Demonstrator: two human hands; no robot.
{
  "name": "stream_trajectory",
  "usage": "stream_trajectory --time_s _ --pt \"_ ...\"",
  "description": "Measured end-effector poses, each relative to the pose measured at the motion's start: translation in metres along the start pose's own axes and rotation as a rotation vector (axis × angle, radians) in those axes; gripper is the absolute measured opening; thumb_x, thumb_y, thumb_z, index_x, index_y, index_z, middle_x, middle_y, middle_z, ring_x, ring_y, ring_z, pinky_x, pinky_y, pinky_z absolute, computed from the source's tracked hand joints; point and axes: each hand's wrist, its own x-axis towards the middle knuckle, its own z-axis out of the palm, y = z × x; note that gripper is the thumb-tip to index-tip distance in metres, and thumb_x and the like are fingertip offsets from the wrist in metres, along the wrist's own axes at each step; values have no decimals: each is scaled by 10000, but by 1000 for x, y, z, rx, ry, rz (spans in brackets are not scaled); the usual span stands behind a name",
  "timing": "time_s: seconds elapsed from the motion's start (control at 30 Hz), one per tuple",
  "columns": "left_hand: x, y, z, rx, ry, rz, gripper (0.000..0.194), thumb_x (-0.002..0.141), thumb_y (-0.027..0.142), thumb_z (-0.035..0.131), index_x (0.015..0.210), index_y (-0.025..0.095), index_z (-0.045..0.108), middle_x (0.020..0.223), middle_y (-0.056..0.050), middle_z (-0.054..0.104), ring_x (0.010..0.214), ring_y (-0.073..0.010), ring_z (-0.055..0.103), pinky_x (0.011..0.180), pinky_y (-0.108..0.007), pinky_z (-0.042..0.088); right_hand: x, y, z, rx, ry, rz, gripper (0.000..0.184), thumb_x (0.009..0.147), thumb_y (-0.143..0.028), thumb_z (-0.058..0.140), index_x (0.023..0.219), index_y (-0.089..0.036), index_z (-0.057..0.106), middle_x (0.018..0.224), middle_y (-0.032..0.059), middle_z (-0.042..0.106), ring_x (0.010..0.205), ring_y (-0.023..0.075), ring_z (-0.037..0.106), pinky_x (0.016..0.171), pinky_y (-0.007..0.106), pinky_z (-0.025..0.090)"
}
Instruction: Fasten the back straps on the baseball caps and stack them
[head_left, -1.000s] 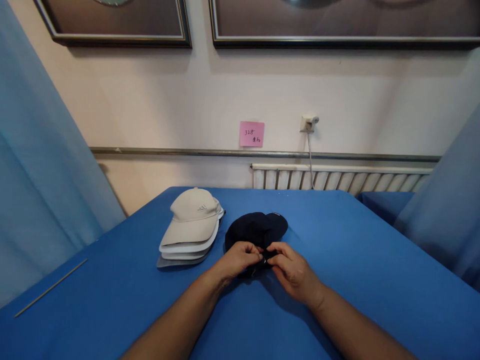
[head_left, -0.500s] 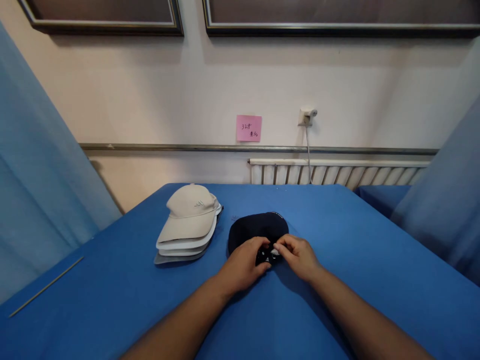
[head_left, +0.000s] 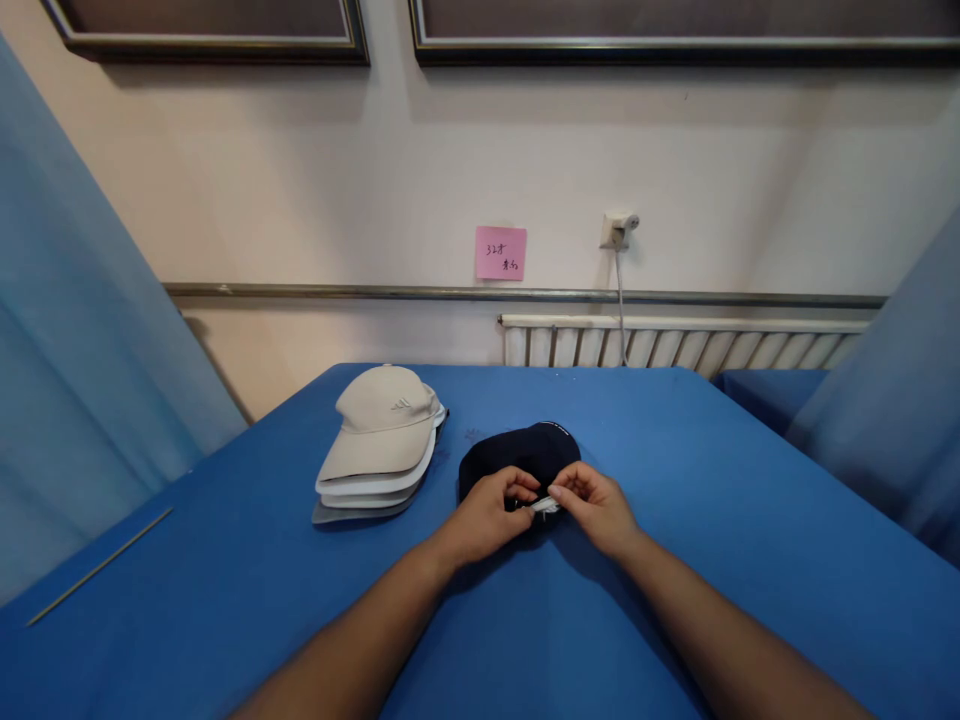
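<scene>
A dark navy cap (head_left: 517, 450) lies on the blue-covered table in front of me, its near edge between my hands. At that edge a small white strip (head_left: 546, 505), like a label or strap end, shows against the dark cloth. My left hand (head_left: 484, 518) is curled at the cap's near left side, thumb and fingers closed about its edge by the strip. On the other side my right hand (head_left: 598, 510) pinches the strip's right end between thumb and fingers. The fingertips partly cover the cap's back opening.
To the left stands a stack of caps, a beige one (head_left: 382, 420) on top of white and grey ones. A thin stick (head_left: 101, 567) lies on the table (head_left: 262, 610) at far left. Behind are a radiator (head_left: 675, 345), a wall socket (head_left: 616, 230) and a pink note (head_left: 501, 253).
My left fingers have drawn in toward the white strip, and more of the strip shows between my hands. The dark shiny part seen there before is now mostly hidden. The view has shifted slightly.
</scene>
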Motion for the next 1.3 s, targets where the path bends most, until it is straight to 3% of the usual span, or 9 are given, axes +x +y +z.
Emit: stream_trajectory --time_s 0.23,0.37,0.5,0.7,0.87,1.0,1.17,1.23,1.3 --pt "0 4 2 -88 -52 -38 296 700 259 699 967 140 649 812 -35 646 692 -123 560 622 -230 431 0 5 7 -9 67 -9 260 758 -429 702 746 -200 578 603 -36 546 523 106 481 492 225 403" --pt "2 6 4 -242 69 -88 307 656 291 752 900 142 640 762 -18 625 667 -115 554 617 -228 417 0 8 9 38 118 -62 258 791 -431 675 785 -195 573 839 27 621 586 106 520 542 241 465" --pt "3 7 4 -368 196 -111 354 617 311 788 879 139 623 767 -27 651 690 -130 585 654 -240 424 -3 1 9 -47 159 -210 204 830 -366 648 748 -184 608 1039 77 583 736 136 575 649 276 506" --pt "4 4 3 -347 203 -95 327 622 287 773 864 127 620 732 -20 649 661 -120 575 641 -237 409 -11 -12 13 -105 75 -236 132 825 -299 646 747 -193 632 1088 88 578 818 173 609 671 295 520" --pt "7 -1 1 -297 180 -78 296 635 259 751 868 126 626 739 -18 652 667 -120 578 631 -235 416 -8 -11 11 -92 95 -227 173 843 -298 606 707 -192 605 1063 92 602 894 201 610 719 318 516" --pt "8 1 -8 -241 248 -64 265 632 217 738 856 131 625 756 -24 659 684 -131 598 656 -247 438 -1 -8 1 -90 173 -227 193 846 -298 593 687 -188 586 1012 88 609 915 207 595 771 336 489" --pt "5 6 -16 -263 257 -32 278 656 258 743 878 137 626 810 -45 683 740 -157 637 705 -270 464 -2 -8 -1 -127 161 -274 154 874 -278 561 761 -192 620 978 75 593 853 184 586 729 312 482" --pt "4 5 -15 -264 249 -22 292 655 274 755 881 137 631 824 -54 685 751 -164 638 708 -277 469 -6 -9 4 -155 120 -305 80 865 -247 568 855 -199 631 1012 72 585 781 158 577 697 300 484" --pt "4 3 -12 -259 241 -11 302 650 277 769 883 137 637 843 -61 686 773 -171 637 714 -279 472 -9 -9 8 -193 112 -322 150 836 -206 586 984 -210 613 1073 73 573 718 135 562 662 290 484"
